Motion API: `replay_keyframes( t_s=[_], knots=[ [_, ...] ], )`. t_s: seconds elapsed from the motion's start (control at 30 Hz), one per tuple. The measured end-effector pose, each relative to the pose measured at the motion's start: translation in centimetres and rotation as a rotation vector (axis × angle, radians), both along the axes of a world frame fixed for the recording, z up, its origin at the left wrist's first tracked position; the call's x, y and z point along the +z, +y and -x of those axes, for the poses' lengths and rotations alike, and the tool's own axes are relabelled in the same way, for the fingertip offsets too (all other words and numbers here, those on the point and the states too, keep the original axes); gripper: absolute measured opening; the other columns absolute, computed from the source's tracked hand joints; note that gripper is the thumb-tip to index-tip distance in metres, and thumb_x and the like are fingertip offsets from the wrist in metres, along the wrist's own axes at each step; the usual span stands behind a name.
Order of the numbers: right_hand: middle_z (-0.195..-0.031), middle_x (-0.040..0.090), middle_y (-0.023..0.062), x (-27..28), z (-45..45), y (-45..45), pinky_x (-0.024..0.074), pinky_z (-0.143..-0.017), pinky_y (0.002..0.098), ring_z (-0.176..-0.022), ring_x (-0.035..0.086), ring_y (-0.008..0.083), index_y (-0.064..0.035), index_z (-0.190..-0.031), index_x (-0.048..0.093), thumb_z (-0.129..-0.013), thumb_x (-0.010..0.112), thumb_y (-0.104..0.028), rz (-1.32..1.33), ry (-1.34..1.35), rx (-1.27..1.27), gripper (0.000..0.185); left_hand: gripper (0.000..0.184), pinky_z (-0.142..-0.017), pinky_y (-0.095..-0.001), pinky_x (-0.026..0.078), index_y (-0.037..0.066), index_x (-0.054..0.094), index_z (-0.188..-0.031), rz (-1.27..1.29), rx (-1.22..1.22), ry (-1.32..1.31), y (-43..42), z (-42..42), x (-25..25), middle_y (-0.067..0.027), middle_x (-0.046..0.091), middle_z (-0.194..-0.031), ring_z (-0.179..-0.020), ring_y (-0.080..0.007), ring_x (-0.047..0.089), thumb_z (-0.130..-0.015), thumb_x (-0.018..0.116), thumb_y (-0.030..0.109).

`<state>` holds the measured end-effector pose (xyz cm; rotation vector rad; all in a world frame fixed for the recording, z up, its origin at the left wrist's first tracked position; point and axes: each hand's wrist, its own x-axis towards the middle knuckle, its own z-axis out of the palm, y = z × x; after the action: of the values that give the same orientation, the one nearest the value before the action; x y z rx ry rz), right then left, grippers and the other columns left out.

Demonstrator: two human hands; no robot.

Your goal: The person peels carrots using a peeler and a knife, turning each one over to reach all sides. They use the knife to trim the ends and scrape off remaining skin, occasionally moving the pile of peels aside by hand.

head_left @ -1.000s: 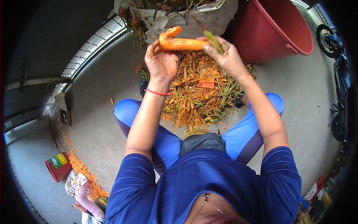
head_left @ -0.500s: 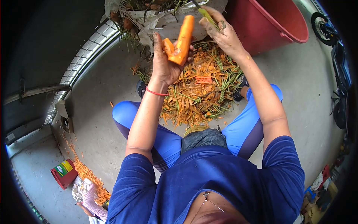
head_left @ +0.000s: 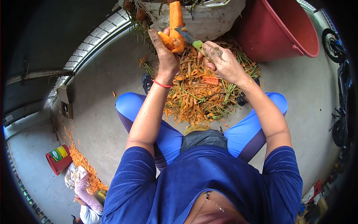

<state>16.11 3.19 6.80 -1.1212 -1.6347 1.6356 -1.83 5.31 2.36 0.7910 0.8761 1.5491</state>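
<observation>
Above the peelings (head_left: pixel 194 99) (sack (head_left: pixel 216 22) and tub (head_left: pixel 261 41) beyond), left hand (head_left: pixel 166 59) holds carrot (head_left: pixel 176 16), right hand (head_left: pixel 225 64) knife (head_left: pixel 189 37).

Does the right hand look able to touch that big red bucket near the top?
Probably yes: the right hand looks near the big red bucket, and nothing seems to stand between them. But it is holding a knife, so it isn't free to grab.

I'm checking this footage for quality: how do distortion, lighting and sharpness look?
Head view: strong fisheye curvature, with black corners and the motorcycle near the right edge; head view: bright grille at upper left against dark surroundings; head view: orange root and left hand fairly clear, knife blade perhaps slightly soft.
</observation>
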Motion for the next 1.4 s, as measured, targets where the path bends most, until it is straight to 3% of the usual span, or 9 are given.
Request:
replay_keyframes(
  t_s=[0.1,0.3,0.43,0.83,0.97,1.13,1.2,1.27,1.4],
  knots=[
    [-0.057,0.035,-0.0039,-0.6,0.1,0.1,0.0275,-0.045,0.0218,-0.046,0.031,0.0044,-0.0052,-0.096,0.056,-0.098,0.041,-0.045,-0.082,-0.020,-0.007,0.042,0.086,-0.082,-0.0272,0.045,0.000,0.055,-0.116,-0.009,-0.037,0.029,0.0,0.0,0.0,-0.0056,0.060,-0.102,-0.090,-0.0130,0.055,-0.086,0.027,0.075],
    [-0.072,0.054,0.0023,-1.6,1.1,-1.2,0.0444,-0.065,0.0282,-0.060,0.044,0.0119,-0.0088,-0.121,0.055,-0.100,0.042,-0.036,-0.302,-0.091,-0.094,0.037,0.082,-0.080,-0.0297,0.045,0.003,0.049,-0.119,-0.025,0.099,0.019,-0.1,-0.7,0.0,-0.0043,0.055,-0.101,-0.090,-0.0142,0.053,-0.086,0.031,0.075],
    [-0.078,0.043,-0.0042,-1.0,1.8,-2.0,0.0351,-0.063,0.0201,-0.070,0.038,0.0059,-0.0131,-0.141,0.041,-0.100,0.041,-0.034,-0.122,0.218,-0.014,0.046,0.078,-0.082,-0.0299,0.043,0.007,0.046,-0.117,-0.037,0.189,0.055,-0.3,-0.7,0.1,-0.0029,0.051,-0.100,-0.091,-0.0140,0.051,-0.084,0.033,0.076],
    [-0.082,0.058,0.0034,-1.4,2.0,-2.3,0.0466,-0.069,0.0264,-0.068,0.051,0.0120,-0.0236,-0.135,0.049,-0.099,0.045,-0.020,-0.149,0.097,-0.035,0.037,0.078,-0.080,-0.0291,0.040,0.008,0.047,-0.114,-0.081,0.199,0.296,-0.4,-0.7,-0.1,-0.0012,0.050,-0.098,-0.089,-0.0120,0.049,-0.084,0.031,0.078],
    [-0.097,0.066,0.0102,-2.9,1.9,-1.3,0.0521,-0.072,0.0341,-0.079,0.064,0.0234,-0.0278,-0.130,0.053,-0.096,0.050,-0.020,-0.676,-0.163,-0.096,0.035,0.078,-0.078,-0.0289,0.040,0.007,0.048,-0.113,0.027,0.108,0.300,-0.6,0.0,-0.8,-0.0003,0.051,-0.093,-0.086,-0.0114,0.049,-0.084,0.030,0.078],
    [-0.117,0.065,0.0057,-0.1,0.6,-0.6,0.0501,-0.089,0.0350,-0.106,0.063,0.0200,-0.0196,-0.129,0.055,-0.092,0.054,-0.015,-0.567,-0.467,0.064,0.037,0.078,-0.080,-0.0289,0.042,0.006,0.051,-0.112,0.035,0.049,0.365,-0.7,0.5,-0.8,-0.0022,0.055,-0.097,-0.089,-0.0122,0.053,-0.085,0.030,0.076],
    [-0.073,0.062,0.0051,-1.2,0.3,0.2,0.0505,-0.058,0.0301,-0.067,0.062,0.0178,-0.0272,-0.130,0.053,-0.097,0.048,-0.030,-0.470,-0.137,0.001,0.033,0.079,-0.082,-0.0289,0.043,0.005,0.052,-0.112,-0.004,0.049,0.475,-0.6,0.8,-0.5,-0.0032,0.056,-0.101,-0.092,-0.0126,0.054,-0.085,0.030,0.076],
    [-0.068,0.058,0.0029,0.0,-1.1,0.4,0.0474,-0.054,0.0253,-0.059,0.058,0.0104,-0.0208,-0.132,0.051,-0.098,0.046,-0.030,0.045,0.066,0.081,0.036,0.082,-0.086,-0.0300,0.044,0.004,0.051,-0.115,0.025,0.010,0.270,-0.5,0.4,0.0,-0.0065,0.058,-0.102,-0.094,-0.0152,0.056,-0.085,0.029,0.077],
    [-0.065,0.055,0.0013,0.1,-0.3,-1.0,0.0384,-0.045,0.0207,-0.047,0.046,0.0054,-0.0096,-0.131,0.049,-0.100,0.042,-0.035,-0.078,-0.003,0.001,0.041,0.081,-0.080,-0.0330,0.049,0.004,0.049,-0.119,0.100,0.051,-0.017,-0.4,-0.3,0.2,-0.0090,0.059,-0.100,-0.087,-0.0177,0.058,-0.086,0.028,0.075]
  ],
)
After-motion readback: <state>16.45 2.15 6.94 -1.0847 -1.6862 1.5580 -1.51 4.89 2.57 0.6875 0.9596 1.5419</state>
